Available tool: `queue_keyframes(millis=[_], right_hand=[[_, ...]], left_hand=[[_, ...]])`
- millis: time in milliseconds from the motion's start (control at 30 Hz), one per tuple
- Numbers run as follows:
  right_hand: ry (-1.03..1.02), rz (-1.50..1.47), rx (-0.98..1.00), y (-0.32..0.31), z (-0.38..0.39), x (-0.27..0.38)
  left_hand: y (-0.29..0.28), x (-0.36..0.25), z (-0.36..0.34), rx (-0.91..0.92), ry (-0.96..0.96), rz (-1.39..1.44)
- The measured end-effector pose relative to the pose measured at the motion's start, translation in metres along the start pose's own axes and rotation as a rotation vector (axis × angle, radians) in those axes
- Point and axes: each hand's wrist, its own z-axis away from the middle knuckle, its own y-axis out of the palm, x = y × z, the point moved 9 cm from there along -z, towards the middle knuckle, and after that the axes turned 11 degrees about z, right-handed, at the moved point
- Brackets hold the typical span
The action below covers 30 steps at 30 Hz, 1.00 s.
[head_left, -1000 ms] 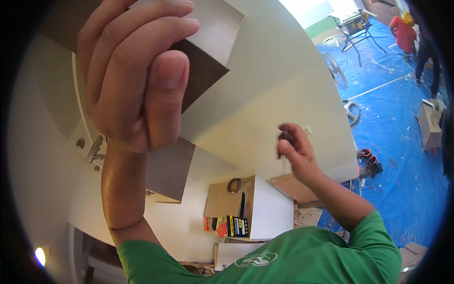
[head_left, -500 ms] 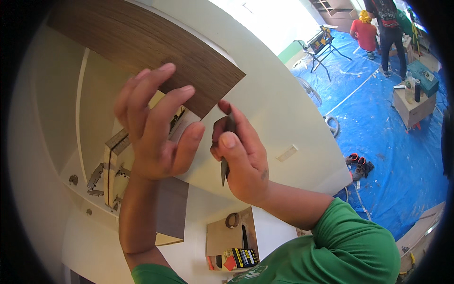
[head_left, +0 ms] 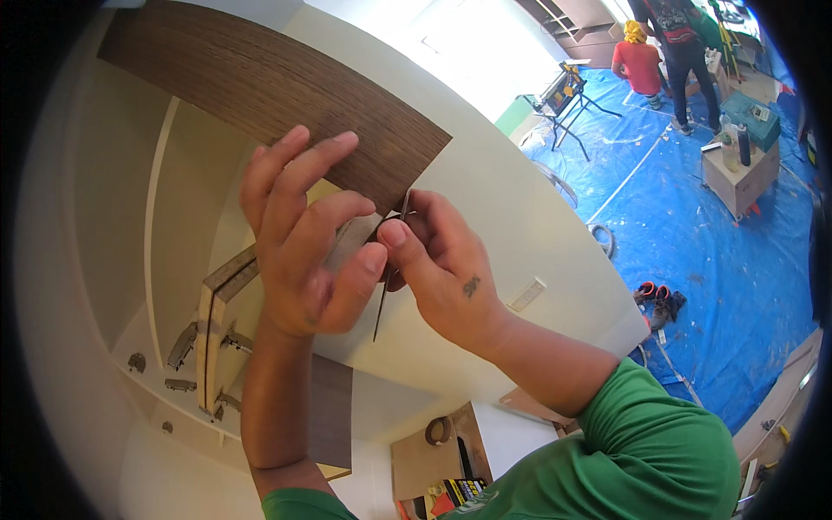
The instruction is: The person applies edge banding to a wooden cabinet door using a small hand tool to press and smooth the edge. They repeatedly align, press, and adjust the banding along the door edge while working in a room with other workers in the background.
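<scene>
My right hand pinches a thin dark metal blade between thumb and fingers. Its lower end tapers downward, and its upper end is close to the bottom corner of a brown wood-grain panel; whether they touch I cannot tell. Beside it my left hand is open and empty, fingers spread and curved, its upper fingers overlapping the panel in view. Thumb and forefinger of that hand come near my right fingertips. Left of my wrist, a cabinet door seen edge-on carries several metal hinges.
A pale cabinet side runs behind my hands. Below are a box-shaped unit with a roll of tape. Blue sheeting covers the floor, bearing shoes, a folding tool stand and a crate with bottles. People work at the back.
The blade has turned so that its thin edge shows, and my right hand has moved slightly left. My left hand has shifted right, closer to it. The view has shifted a little.
</scene>
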Motion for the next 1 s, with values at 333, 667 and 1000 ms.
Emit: queue_keyframes(millis=[333,667,1000], right_hand=[[-0.037,-0.047,-0.027,-0.002,-0.001,0.005],[-0.049,-0.098,-0.056,0.001,-0.003,0.006],[-0.086,-0.049,-0.056,0.002,-0.004,0.008]], left_hand=[[0.0,-0.016,-0.002,0.024,0.051,0.002],[0.007,-0.021,-0.005,0.068,0.004,-0.083],[0.008,-0.023,-0.001,0.084,0.042,-0.103]])
